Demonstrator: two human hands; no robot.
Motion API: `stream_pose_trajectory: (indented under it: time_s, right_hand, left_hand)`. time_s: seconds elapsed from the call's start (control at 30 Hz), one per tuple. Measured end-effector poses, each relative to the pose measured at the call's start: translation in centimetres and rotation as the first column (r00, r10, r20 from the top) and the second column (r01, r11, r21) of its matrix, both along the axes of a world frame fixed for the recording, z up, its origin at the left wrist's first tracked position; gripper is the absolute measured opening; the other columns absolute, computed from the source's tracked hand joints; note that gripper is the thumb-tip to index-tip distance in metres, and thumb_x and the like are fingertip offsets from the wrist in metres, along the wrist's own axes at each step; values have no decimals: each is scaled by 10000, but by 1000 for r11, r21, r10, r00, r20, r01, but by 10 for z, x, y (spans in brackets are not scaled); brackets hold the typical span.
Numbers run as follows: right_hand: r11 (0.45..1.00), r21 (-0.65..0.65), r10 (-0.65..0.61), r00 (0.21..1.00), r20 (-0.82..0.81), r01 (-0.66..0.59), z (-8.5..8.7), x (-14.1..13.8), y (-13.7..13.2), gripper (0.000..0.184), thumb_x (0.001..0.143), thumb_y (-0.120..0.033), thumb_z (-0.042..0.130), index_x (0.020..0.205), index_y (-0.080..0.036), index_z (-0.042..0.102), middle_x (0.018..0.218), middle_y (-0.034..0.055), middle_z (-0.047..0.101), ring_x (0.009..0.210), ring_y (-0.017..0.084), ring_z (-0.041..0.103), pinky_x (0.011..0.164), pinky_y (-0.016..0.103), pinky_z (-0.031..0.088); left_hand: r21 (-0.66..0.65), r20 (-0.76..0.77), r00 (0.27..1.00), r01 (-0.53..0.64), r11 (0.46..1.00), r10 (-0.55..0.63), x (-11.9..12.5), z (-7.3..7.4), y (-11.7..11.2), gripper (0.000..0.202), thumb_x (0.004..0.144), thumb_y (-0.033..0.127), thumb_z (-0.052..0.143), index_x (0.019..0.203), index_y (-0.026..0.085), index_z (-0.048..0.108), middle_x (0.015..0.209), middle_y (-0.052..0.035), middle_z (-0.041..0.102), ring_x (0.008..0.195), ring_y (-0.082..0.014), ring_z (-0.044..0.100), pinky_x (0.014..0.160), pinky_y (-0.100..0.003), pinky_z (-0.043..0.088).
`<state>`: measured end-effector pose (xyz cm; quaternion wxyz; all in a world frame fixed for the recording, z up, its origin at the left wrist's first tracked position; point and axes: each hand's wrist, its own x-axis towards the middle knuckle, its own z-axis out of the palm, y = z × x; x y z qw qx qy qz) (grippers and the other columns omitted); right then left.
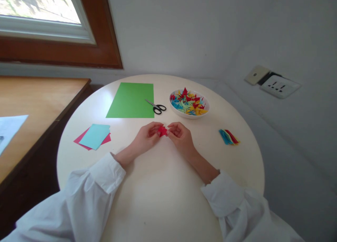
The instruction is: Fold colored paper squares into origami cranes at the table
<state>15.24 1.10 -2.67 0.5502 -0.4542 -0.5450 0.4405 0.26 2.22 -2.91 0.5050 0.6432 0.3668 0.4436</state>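
Note:
A small piece of folded red paper [163,131] is pinched between my two hands, low over the middle of the round table. My left hand [147,136] has its thumb and fingers closed on the paper's left side. From the other side my right hand [182,136] grips it with thumb and curled fingers. Fingers cover part of the paper, so its full shape is hidden. Just beyond my hands stands a white bowl [189,116] full of small folded paper cranes [188,102] in red, blue, yellow and pale green.
Black-handled scissors [158,108] lie partly on a green sheet [133,100] at the back. On the left, light blue paper squares [95,136] overlap red paper [81,136]. Folded coloured paper pieces [229,137] lie at the right. A wooden desk [39,98] stands beside the round table [158,200].

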Motion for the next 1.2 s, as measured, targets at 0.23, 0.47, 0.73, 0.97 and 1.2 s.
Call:
stream_pose_trajectory:
  time_s: [0.23,0.47,0.73,0.97,1.2]
  right_hand:
    - [999,-32,36,999,-30,-37,-5,0,1,217,618,-264,658,790,-194,545,667,-16,617,633,130,607,642,276,498]
    - [999,-29,26,999,-45,-27,-3,0,1,205,600,-242,662,764,-197,548,643,-18,622,619,127,604,631,272,508]
    - [997,-60,52,996,-66,-56,0,-1,0,220,588,-217,663,780,-193,560,650,-17,647,637,128,622,661,275,518]
    - [999,-21,26,999,-22,-26,0,-1,-1,207,598,-257,681,757,-196,564,657,-3,648,624,140,619,624,275,509]
    - [1000,-23,3,1000,16,-3,2,0,-1,221,607,-292,679,762,-190,559,623,-5,630,594,142,605,591,273,489]
  left_hand:
    - [77,-37,999,28,997,-25,-1,-5,0,245,738,106,513,980,127,544,972,-111,665,906,-176,632,808,-298,507]
    - [116,-80,997,27,993,-18,-2,-6,0,252,739,90,500,981,142,550,966,-97,666,907,-179,634,796,-294,513]
    - [113,-70,997,34,993,-26,-1,-8,-1,228,750,104,504,971,143,542,954,-95,665,902,-174,634,799,-297,514]
    - [187,-112,994,10,982,12,-2,-7,0,217,780,216,551,988,157,545,986,-92,642,924,-177,618,839,-314,493]
    - [470,-252,948,-56,881,195,-3,6,-4,159,762,192,575,917,185,612,936,-67,578,916,-162,549,828,-303,451]
